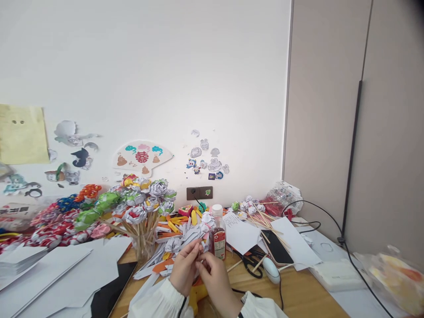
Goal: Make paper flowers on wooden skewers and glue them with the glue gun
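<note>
My left hand [183, 268] and my right hand [214, 274] meet low in the middle of the view, over the wooden desk [298, 293]. Both sets of fingers are pinched together on a small piece of folded paper [199, 255] held between them. Just behind my fingers stands a small bottle of reddish liquid [218, 238] with a white cap. A heap of folded white, orange and yellow paper pieces [180, 229] lies behind my hands. Under my wrists sits a yellow object [198, 292], mostly hidden.
A clear cup holds paper flowers on wooden sticks [142, 207]. More paper flowers [59, 221] pile at the left, beside white sheets [49, 274] and a dark tablet [112, 291]. Right of my hands lie scissors [251, 263], a phone [276, 247], a mouse [271, 270], cables and plastic bags [394, 276].
</note>
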Action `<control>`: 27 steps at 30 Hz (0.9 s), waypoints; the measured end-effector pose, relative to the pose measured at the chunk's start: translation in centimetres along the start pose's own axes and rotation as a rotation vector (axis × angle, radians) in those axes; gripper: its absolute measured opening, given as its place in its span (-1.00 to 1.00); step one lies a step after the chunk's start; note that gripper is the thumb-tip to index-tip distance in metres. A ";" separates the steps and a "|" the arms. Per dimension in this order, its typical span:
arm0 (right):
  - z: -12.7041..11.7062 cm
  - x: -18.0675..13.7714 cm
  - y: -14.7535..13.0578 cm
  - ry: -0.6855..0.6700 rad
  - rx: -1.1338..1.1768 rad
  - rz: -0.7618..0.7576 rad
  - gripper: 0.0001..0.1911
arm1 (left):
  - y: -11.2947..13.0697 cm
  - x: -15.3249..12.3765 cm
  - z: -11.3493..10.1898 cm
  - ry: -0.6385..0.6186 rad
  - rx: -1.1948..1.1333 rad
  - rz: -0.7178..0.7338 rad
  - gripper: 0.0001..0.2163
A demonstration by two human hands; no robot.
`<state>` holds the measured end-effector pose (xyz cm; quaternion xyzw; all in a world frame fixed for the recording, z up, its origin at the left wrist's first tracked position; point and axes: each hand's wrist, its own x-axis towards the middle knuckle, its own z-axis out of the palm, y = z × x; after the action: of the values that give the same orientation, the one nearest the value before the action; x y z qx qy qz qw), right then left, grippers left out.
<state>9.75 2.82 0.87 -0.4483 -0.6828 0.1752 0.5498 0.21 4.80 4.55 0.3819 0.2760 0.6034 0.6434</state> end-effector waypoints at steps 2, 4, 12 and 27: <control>0.0 0.0 0.0 0.005 -0.020 -0.010 -0.87 | -0.1 0.2 -0.1 -0.033 -0.028 -0.025 -0.61; -0.1 0.0 -0.1 0.033 -0.058 -0.017 -0.83 | -0.3 0.3 -0.1 -0.052 -0.039 -0.030 -0.62; -3.8 1.3 -0.1 0.225 -0.239 -0.041 -0.70 | -0.6 0.4 -0.1 -0.054 0.063 -0.002 -0.64; -14.9 3.4 6.5 0.547 -0.513 0.179 -0.65 | 1.3 0.9 -1.1 0.043 0.136 0.020 -0.62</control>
<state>26.00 5.32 3.10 -0.6593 -0.4906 -0.0802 0.5641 -1.26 5.88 5.09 0.4144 0.3260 0.5977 0.6039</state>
